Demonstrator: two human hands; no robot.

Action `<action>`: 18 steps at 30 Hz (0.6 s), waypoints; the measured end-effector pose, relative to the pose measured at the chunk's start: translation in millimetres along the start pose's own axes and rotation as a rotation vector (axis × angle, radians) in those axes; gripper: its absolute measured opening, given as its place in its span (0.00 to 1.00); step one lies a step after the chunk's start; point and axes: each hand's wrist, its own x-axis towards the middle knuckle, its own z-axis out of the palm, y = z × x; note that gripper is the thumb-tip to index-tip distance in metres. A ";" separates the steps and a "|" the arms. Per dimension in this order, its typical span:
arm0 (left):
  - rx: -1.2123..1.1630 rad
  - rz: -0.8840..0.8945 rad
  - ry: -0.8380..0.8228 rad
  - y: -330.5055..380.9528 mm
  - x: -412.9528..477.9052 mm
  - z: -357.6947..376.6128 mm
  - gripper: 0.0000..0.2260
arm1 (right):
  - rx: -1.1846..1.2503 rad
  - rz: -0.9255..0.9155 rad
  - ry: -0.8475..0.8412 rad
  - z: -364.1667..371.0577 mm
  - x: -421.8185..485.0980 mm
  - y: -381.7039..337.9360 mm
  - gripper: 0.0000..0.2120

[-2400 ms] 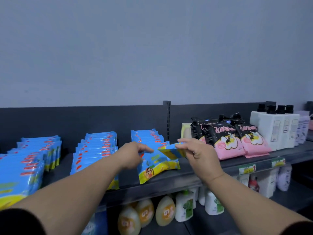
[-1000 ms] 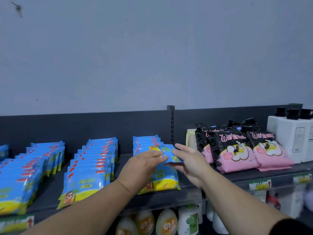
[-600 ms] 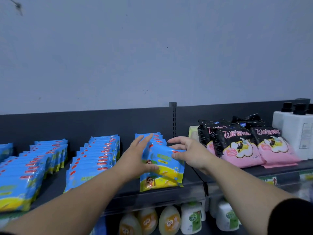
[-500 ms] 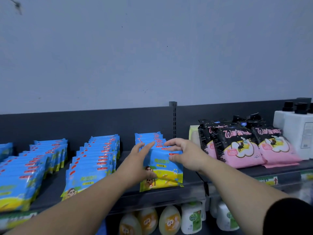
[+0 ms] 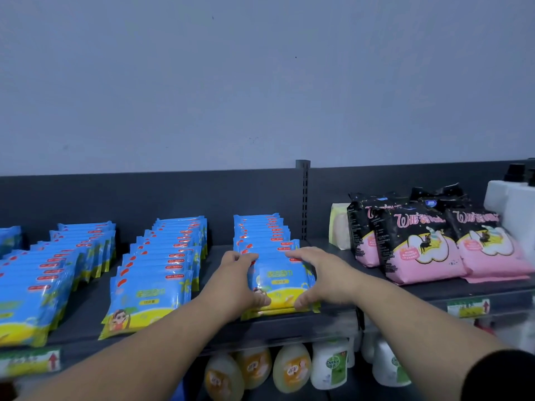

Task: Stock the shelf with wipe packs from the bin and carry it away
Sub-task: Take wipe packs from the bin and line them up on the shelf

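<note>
Both hands clasp one thing: the left hand curls round the left edge of the front wipe pack, fingers over its top corner and thumb low on its face. The right hand does the same on the right edge, so neither hand is spread wide or holds anything else. That pack leans at the near end of the rightmost blue row, on the shelf close to its front lip. The step in hand looks to be seating and squaring this pack. Doing it well means pressing evenly from both sides so the soft wrapper does not buckle. The pack should slide back until it rests on the one behind, match its neighbours' lean, and sit with its bottom edge off the lip so it cannot slip forward on release. The bin is out of view, so I cannot tell how many packs remain. Along the dark shelf from the left come a full left row of blue packs, a middle row, the row being worked, a slotted upright post, then pink-and-black packs and white bottles at the right edge. A price label sits on the front rail at the left, rounded bottles stand on the level below, and a plain grey-blue wall rises behind.
</note>
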 end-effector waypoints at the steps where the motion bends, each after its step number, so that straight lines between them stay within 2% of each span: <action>1: 0.011 -0.008 0.007 0.3 0.9 1.0 0.40 | -0.014 -0.007 0.005 0.8 1.3 0.2 0.47; 8: 0.184 0.003 0.156 4.5 5.8 10.8 0.36 | -0.134 -0.035 0.173 16.5 7.7 3.0 0.44; 15: 0.170 0.014 0.071 -1.5 -1.0 6.7 0.37 | -0.048 0.001 0.128 7.9 4.6 8.1 0.34; 18: 0.131 0.011 0.104 -2.0 -4.3 8.7 0.36 | -0.019 0.022 0.168 10.9 2.4 7.7 0.40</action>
